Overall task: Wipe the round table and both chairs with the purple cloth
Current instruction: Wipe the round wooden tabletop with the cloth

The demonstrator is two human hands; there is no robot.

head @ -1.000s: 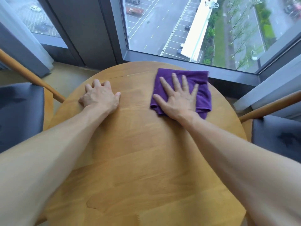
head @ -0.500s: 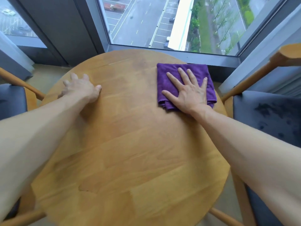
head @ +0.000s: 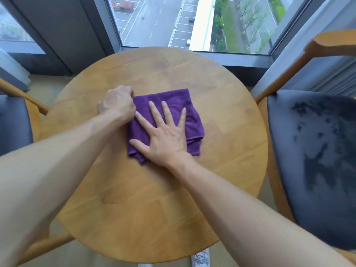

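The purple cloth point(head: 165, 122), folded into a rough square, lies flat near the middle of the round table point(head: 221, 151), slightly to the far side of centre. My right hand point(head: 163, 135) presses down on it with the palm flat and all fingers straight and spread, gripping nothing. My left hand point(head: 116, 105) sits at the cloth's far-left corner with its fingers curled under; it looks to be pinching that corner, though the fingertips are hidden from me.

I judge the job to be in its first stage: the tabletop is being wiped and carries faint sheen and streaks, but I cannot tell how much of it the cloth has covered. The right chair point(head: 312, 160), with its dark seat showing mottled marks, and the left chair point(head: 13, 122), only partly in view, both stand untouched by the cloth, so both look to be left to do.

Against half a second ago, the cloth has travelled from the far-right part of the table, close by the window point(head: 192, 22), to the centre, and my right hand has come with it, flat as before. My left hand, which then rested on bare wood near the left edge, well apart from the cloth, has crossed over to meet it. One second ago it lay on the wood too, nearer the middle. The view has also swung, bringing more of the right chair into the picture.
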